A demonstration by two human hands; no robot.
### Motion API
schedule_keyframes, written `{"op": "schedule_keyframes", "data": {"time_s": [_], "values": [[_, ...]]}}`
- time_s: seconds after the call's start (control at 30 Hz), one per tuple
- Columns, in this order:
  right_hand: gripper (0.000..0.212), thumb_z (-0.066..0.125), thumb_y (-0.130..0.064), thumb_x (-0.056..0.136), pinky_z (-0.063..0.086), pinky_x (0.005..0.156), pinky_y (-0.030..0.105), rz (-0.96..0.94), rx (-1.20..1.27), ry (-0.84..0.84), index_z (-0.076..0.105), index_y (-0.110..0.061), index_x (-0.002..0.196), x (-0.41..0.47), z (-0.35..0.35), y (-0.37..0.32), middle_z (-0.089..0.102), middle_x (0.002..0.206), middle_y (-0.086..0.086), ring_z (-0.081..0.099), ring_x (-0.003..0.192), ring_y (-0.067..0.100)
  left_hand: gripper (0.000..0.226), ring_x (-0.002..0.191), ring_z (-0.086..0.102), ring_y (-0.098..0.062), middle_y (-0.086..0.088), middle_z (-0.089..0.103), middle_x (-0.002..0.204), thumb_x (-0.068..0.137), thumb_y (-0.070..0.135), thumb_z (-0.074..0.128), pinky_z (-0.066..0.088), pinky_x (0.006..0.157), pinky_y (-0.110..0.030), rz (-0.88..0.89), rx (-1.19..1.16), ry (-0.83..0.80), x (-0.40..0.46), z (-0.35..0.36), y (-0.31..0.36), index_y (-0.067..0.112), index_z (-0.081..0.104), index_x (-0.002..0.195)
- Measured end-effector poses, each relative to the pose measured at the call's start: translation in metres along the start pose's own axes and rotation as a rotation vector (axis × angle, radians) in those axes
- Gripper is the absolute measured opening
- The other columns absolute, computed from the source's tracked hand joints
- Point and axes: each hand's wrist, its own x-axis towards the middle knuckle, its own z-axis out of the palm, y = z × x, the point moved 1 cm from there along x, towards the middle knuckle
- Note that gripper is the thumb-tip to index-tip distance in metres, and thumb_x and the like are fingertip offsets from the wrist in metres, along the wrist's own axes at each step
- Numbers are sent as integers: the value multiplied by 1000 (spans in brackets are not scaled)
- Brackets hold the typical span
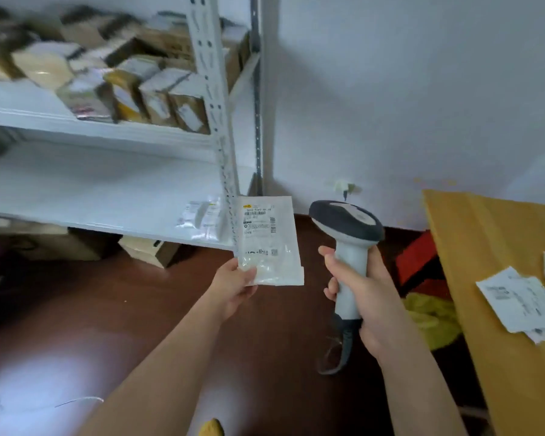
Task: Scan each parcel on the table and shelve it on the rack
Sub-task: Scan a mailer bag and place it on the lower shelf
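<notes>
Two hands: left pinches parcel; rack boxes blurred.

Both forearms were bare to the lower frame edge, with no sleeve, glove, watch or ring visible. The left hand and right hand were uncovered, with short, unpainted nails on the visible fingers.

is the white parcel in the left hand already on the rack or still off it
Off it. The left hand pinches the white parcel upright in the air, in front of the rack.
</notes>
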Motion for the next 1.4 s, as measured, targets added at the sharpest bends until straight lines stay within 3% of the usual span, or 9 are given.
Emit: {"op": "schedule_keyframes", "data": {"time_s": [0.07,0.2,0.27,0.33,0.47,0.67,0.9,1.1,1.4], "values": [[31,74,-19,87,54,62,25,6,-13,-116,62,-35,110,14,78,7,72,103,5,55,57,9,29,57,57,-8,1,68,82,94,0,57,46,50,-20,73,-17,57,-4,-73,37,9,61,122],[33,77,-19,86,54,68,34,20,-59,-365,63,-37,111,18,218,13,66,77,0,56,58,11,34,70,57,-18,-12,66,103,94,0,56,46,48,-20,153,-73,244,-25,-214,104,8,56,128],[32,78,-23,83,56,72,35,23,-101,-450,63,-40,106,22,273,10,67,77,-2,58,59,11,31,61,57,-18,-13,67,94,94,-2,56,45,45,-21,208,-103,311,-30,-270,135,5,58,124],[31,78,-20,84,56,70,30,20,-106,-497,63,-36,106,30,321,7,71,88,-3,58,58,11,29,69,61,-19,-10,70,96,94,-3,55,50,53,-24,256,-159,343,-31,-314,161,7,61,121],[29,77,-19,85,54,65,24,19,-139,-569,64,-39,101,52,395,2,72,98,1,58,58,11,29,98,68,-27,-10,71,110,94,-7,53,58,67,-29,302,-349,369,-16,-376,194,12,66,111],[25,78,-25,83,56,72,37,22,-192,-652,64,-44,92,114,487,5,69,88,11,58,59,12,29,100,67,-30,-11,67,114,94,-5,52,58,64,-29,318,-447,449,32,-443,241,13,62,115],[26,74,-18,87,52,58,21,140,-268,-706,61,-25,109,200,585,24,62,87,5,54,54,11,22,104,62,-35,-17,58,122,91,-5,54,58,57,-30,156,-477,591,102,-514,280,7,57,110],[30,76,-23,86,51,59,19,297,-394,-642,61,-27,112,241,610,71,60,82,-1,57,55,11,26,102,61,-36,-20,56,122,88,-12,47,59,59,-30,-2,-459,531,166,-554,261,5,53,107],[31,76,-19,85,56,66,27,415,-371,-217,63,-27,111,296,548,189,61,90,4,57,56,9,37,102,62,-26,-13,63,115,91,-14,42,59,63,-28,-138,-393,285,323,-530,188,13,64,103]]}}
